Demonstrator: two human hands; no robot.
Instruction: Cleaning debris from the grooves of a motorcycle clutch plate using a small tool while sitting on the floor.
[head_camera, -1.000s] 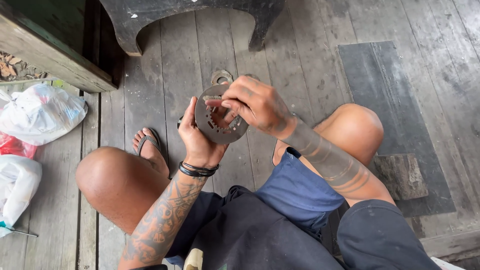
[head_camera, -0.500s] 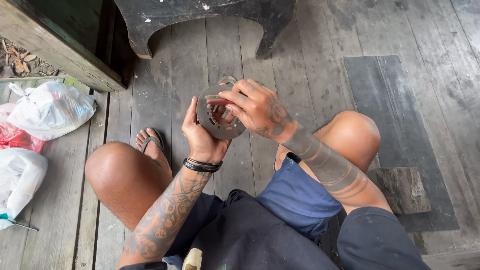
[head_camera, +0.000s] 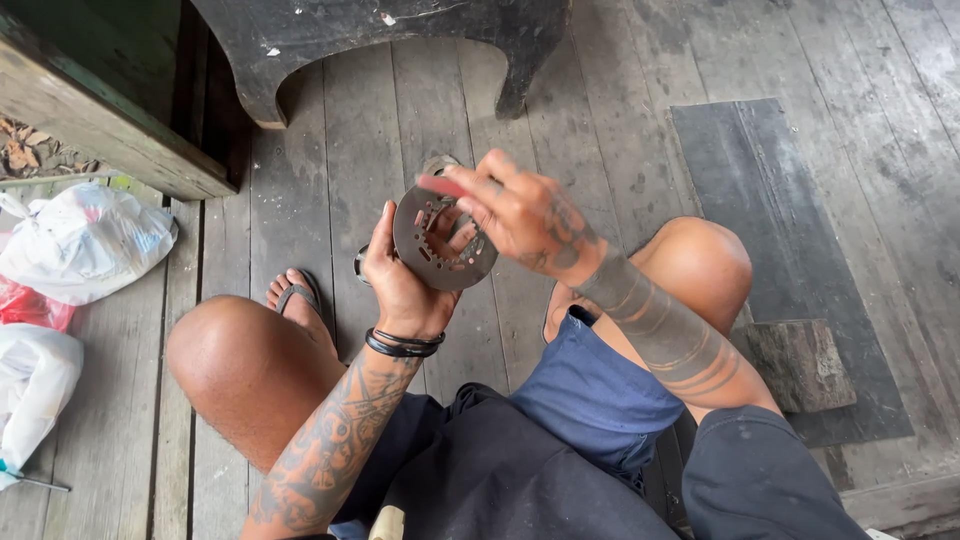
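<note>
Left hand (head_camera: 398, 285) grips a toothed metal ring (head_camera: 440, 243) from 7 o'clock. Right hand (head_camera: 525, 212) pinches a red-tipped tool (head_camera: 440, 186) on its 12 o'clock rim.

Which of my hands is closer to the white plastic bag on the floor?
Left. The left hand, holding the metal ring plate, is nearer the white plastic bag; the right hand is farther right.

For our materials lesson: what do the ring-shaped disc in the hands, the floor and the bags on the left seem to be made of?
Ring-shaped disc: probably metal, dull grey-brown, thin and rigid with cut holes and notches; possibly rust or grime.
Floor: weathered grey wooden planks, with visible grain and gaps.
Bags: thin plastic film, white, crinkled and slightly see-through.
</note>
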